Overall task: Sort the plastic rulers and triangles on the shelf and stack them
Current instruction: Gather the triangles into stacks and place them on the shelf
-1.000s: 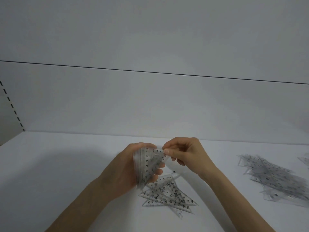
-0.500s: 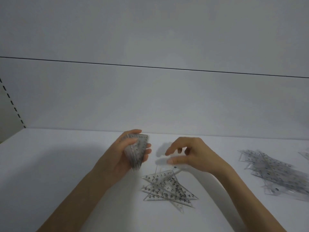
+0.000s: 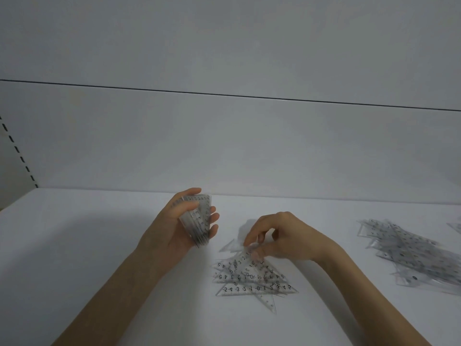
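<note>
My left hand grips a stack of clear plastic triangles on edge, lifted above the white shelf. A loose heap of clear triangles with black numbers lies on the shelf in front of me. My right hand is down on the far edge of that heap, thumb and forefinger pinching the top triangle there. Its other fingers are curled.
A second, larger pile of clear rulers and triangles lies at the right, running out of view. The shelf's back wall rises close behind the hands. A perforated upright stands at the left edge.
My right hand let go of the held stack and dropped down to the heap on the shelf. My left hand drew the stack a little left and up.
</note>
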Motion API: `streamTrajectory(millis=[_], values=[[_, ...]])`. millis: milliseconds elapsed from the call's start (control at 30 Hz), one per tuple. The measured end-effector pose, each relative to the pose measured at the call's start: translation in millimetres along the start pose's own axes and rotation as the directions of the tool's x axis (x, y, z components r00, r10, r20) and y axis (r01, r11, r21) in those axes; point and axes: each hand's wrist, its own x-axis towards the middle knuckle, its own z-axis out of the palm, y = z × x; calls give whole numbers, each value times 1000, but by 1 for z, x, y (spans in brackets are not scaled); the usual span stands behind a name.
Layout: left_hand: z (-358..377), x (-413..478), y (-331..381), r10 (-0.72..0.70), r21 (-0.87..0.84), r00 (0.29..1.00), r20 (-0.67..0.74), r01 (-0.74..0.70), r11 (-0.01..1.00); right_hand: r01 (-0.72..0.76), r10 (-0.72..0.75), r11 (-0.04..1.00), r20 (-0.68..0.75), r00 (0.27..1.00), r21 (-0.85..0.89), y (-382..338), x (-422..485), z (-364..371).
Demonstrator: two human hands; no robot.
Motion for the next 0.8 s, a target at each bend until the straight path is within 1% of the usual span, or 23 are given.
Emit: streamTrajectory(millis=[133, 233, 300, 367, 433, 533, 600, 633, 667, 733, 800], values=[[0, 0, 1, 8, -3, 1000, -11, -8, 1000, 22, -15, 997, -90, 996, 80, 1, -1, 0], [0, 0, 2, 13, -8, 1000, -11, -13, 1000, 84, -37, 969, -201, 979, 232, -1, -2, -3], [0, -1, 2, 7, -14, 1000, -5, -7, 1000, 134, 0, 919, -341, 940, 370, -4, -2, -5], [1, -2, 2, -9, -15, 1000, 3, 9, 1000, 189, 84, 827, -449, 889, 529, -8, -2, -7], [2, -3, 1, -29, -1, 1000, 5, 29, 1000, 217, 137, 753, -470, 872, 622, -10, -4, -10], [4, -5, 1, -64, 25, 998, 17, 64, 998, 208, 175, 705, -450, 876, 678, -12, -6, -13], [7, -8, 1, -90, 41, 995, 40, 88, 995, 224, 191, 695, -476, 859, 683, -13, -6, -13], [9, -9, 1, -104, 50, 993, 58, 101, 994, 240, 186, 714, -509, 840, 657, -14, -6, -10], [10, -11, 0, -120, 60, 990, 77, 115, 992, 260, 162, 755, -556, 815, 602, -15, -5, -5], [14, -14, -2, -156, 84, 982, 108, 148, 985, 330, 47, 838, -659, 751, 435, -18, -3, 8], [16, -14, -5, -189, 110, 974, 126, 176, 978, 438, -138, 859, -703, 698, 266, -22, 1, 18]])
